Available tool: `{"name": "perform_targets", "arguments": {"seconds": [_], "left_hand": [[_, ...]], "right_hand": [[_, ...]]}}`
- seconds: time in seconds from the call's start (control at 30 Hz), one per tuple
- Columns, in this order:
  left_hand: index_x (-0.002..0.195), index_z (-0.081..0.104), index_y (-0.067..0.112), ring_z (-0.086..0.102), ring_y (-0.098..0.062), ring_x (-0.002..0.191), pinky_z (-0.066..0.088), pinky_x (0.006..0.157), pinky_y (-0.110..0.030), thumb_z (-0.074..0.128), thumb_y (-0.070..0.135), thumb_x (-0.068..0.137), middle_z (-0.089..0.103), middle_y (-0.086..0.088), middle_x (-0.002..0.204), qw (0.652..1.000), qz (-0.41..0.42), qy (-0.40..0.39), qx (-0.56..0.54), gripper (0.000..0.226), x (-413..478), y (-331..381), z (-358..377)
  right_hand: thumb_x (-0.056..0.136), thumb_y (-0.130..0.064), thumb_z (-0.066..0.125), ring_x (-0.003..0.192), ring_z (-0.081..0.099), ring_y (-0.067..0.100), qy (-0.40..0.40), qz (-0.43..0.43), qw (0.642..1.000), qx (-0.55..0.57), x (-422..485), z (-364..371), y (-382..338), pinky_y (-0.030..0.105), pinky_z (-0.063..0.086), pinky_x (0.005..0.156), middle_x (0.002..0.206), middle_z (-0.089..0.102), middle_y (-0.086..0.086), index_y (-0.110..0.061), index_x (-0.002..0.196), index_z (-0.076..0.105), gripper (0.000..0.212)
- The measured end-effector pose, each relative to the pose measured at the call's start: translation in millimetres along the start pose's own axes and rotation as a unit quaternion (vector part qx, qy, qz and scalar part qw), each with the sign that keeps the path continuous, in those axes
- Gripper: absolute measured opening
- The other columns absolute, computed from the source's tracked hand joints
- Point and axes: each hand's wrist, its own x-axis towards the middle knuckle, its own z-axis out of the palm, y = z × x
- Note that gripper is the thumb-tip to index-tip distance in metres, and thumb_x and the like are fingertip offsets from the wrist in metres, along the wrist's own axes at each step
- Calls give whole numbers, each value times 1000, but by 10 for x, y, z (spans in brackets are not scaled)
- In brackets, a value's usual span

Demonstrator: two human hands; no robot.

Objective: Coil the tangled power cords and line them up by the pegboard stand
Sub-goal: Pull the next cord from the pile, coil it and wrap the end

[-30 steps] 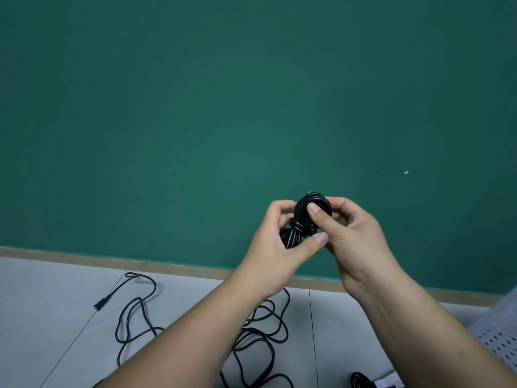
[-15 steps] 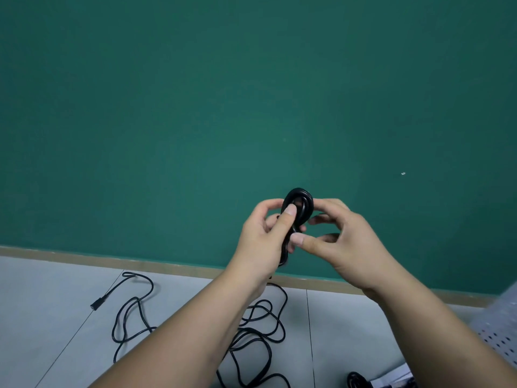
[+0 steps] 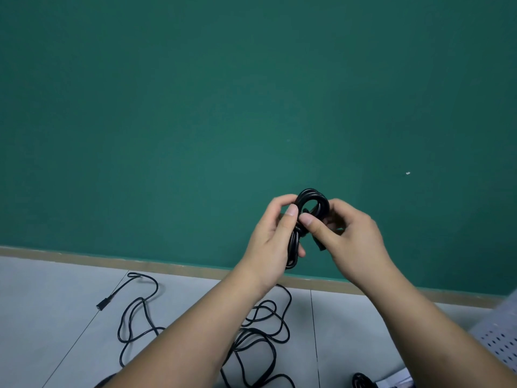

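Observation:
A small black coiled cord (image 3: pixel 312 203) is held up in front of the green wall, its loop showing above my fingers. My left hand (image 3: pixel 272 239) grips the lower bundle of the coil, thumb pressed on its front. My right hand (image 3: pixel 351 236) pinches the coil's right side, and a short black end hangs below its thumb. On the grey floor below lies a loose tangled black cord (image 3: pixel 260 329), its plug end (image 3: pixel 103 304) stretched out to the left. The white pegboard stand (image 3: pixel 500 340) shows at the lower right edge.
A green wall (image 3: pixel 251 107) with a tan baseboard (image 3: pixel 84 260) stands straight ahead. Another black coil (image 3: pixel 362 381) lies at the bottom edge near the pegboard stand, beside white paper. Tile seams cross the grey floor.
The coil has turned in my hands so its round loop faces me. My right thumb has moved onto the coil's middle, and a short cord end now hangs below it.

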Motion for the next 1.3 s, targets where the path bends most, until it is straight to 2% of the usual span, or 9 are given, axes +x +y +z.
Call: {"name": "perform_targets", "arguments": {"seconds": [0.17, 0.3, 0.37, 0.43, 0.6, 0.83, 1.07, 1.2, 1.3], "left_hand": [[124, 62, 27, 58, -19, 63, 43, 55, -29, 58, 47, 99, 66, -5, 95, 998, -32, 25, -44, 32, 4, -42, 26], [120, 66, 21, 52, -18, 62, 36, 52, -28, 71, 48, 88, 61, -3, 87, 993, -77, 30, -88, 42, 20, -50, 12], [120, 67, 18, 52, -16, 61, 34, 50, -26, 74, 45, 87, 63, 2, 85, 993, -78, 21, -90, 43, 46, -42, -49], [121, 68, 18, 52, -16, 61, 36, 50, -26, 77, 38, 89, 65, 7, 88, 996, -66, 14, -54, 39, 40, -37, -75], [114, 68, 17, 52, -15, 59, 38, 53, -27, 71, 24, 101, 64, 12, 80, 998, -47, 30, 6, 15, 1, -74, 9], [104, 67, 13, 46, -14, 49, 32, 48, -27, 62, 26, 106, 56, 4, 66, 998, -38, 41, 27, 15, 38, -72, 67], [107, 66, 10, 48, -17, 55, 33, 47, -25, 60, 23, 107, 58, -4, 75, 990, -71, 96, -69, 14, 46, -123, 88], [109, 63, 10, 46, -16, 52, 30, 43, -23, 59, 24, 107, 50, -6, 65, 970, -111, 180, -115, 15, 75, -252, 42], [104, 62, 21, 51, -16, 63, 40, 54, -30, 55, 35, 108, 55, -1, 72, 978, -126, 156, -59, 16, 45, -438, 108]], "right_hand": [[87, -56, 78, 73, 61, 37, -9, 13, 999, 41, -13, 84, 27, 53, 56, 71, 78, 68, 14, -35, 96, 77, 22], [86, -61, 75, 76, 64, 33, -70, 28, 996, 41, 1, 30, 43, 54, 58, 78, 82, 71, 10, -35, 99, 77, 29], [91, -44, 79, 86, 72, 17, -133, 23, 990, 33, 12, -69, 59, 46, 59, 91, 90, 76, -1, -38, 107, 77, 18], [94, -26, 79, 93, 73, 18, -173, 18, 985, 20, 31, -160, 102, 45, 57, 99, 97, 77, -1, -39, 112, 76, 22], [102, -12, 66, 84, 70, 14, -229, 11, 973, -24, 70, -229, 161, 49, 56, 94, 85, 70, -4, -34, 120, 67, 28], [109, -41, 47, 79, 67, 29, -222, -3, 967, -127, 55, -153, 266, 55, 57, 81, 82, 70, 1, -48, 107, 58, 14], [111, -35, 50, 85, 66, 31, -196, 22, 980, -41, -9, 30, 363, 54, 59, 83, 84, 68, 4, -43, 108, 64, 16], [108, -37, 54, 70, 58, 17, -152, 13, 985, -83, -122, 284, 422, 41, 53, 71, 76, 65, -5, -33, 95, 64, 17], [108, -35, 51, 71, 52, 9, -98, 3, 982, -162, -261, 398, 489, 33, 42, 64, 81, 57, -9, -31, 88, 60, 22]]}}
